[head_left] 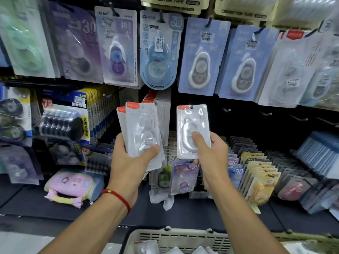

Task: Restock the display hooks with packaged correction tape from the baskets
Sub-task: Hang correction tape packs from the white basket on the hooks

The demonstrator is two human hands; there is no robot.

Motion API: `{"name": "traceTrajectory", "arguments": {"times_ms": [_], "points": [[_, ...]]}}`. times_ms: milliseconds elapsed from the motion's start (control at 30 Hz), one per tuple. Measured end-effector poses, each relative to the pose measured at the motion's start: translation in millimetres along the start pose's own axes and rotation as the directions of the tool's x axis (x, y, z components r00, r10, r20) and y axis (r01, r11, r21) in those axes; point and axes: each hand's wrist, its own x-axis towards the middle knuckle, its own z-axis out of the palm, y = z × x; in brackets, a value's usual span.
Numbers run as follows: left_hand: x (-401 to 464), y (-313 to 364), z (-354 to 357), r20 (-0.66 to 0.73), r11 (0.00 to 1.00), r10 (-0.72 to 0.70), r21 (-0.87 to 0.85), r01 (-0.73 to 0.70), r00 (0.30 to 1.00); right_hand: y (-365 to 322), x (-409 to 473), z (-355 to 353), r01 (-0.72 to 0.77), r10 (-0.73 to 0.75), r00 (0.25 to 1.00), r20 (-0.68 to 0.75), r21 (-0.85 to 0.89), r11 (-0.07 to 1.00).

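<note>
Left hand: the left hand (128,162) was raised in front of the display, fingers and thumb curled round a fanned stack of white correction tape packs (141,131), held upright; a red cord bracelet (117,197) sat on the wrist.
Right hand: the right hand (209,153) pinched a single white correction tape pack (192,129) at its lower half, thumb pressed on the blister, pack upright and apart from the left stack.
Open room: bare hooks (266,113) stood against the dark panel to the right of the single pack.
Basket: the beige basket (176,239), near edge cut off, held more packs, blurred.
Hard to read: printing on the far hanging cards (201,55) was soft.
</note>
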Motion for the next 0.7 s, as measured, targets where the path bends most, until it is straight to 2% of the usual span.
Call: {"name": "traceTrajectory", "arguments": {"times_ms": [167, 233, 400, 567, 700], "points": [[-5.1, -3.9, 5.8, 0.051, 0.999, 0.006, 0.032, -0.007, 0.999, 2.2, -6.2, -16.2, -0.291, 0.303, 0.952, 0.04, -0.185, 0.939], [-6.7, -7.7, 8.4, 0.093, 0.999, -0.017, 0.044, 0.013, 0.996, 2.6, -14.0, -21.4, -0.261, 0.284, 0.957, 0.067, -0.236, 0.936], [-14.2, -13.3, 17.4, 0.184, 0.993, -0.045, 0.112, 0.025, 0.982, -2.9, -32.3, -13.9, -0.061, 0.127, 0.934, 0.334, -0.2, 0.978], [-18.4, -15.1, 21.9, 0.244, 0.978, -0.001, 0.201, -0.049, 0.97, -1.0, -34.8, -12.4, -0.032, 0.107, 0.94, 0.324, -0.229, 0.973], [-17.1, -12.8, 22.8, 0.274, 0.984, 0.01, 0.166, -0.057, 0.962, -0.5, -31.0, -13.8, -0.092, 0.121, 0.944, 0.307, -0.106, 0.99]]}}
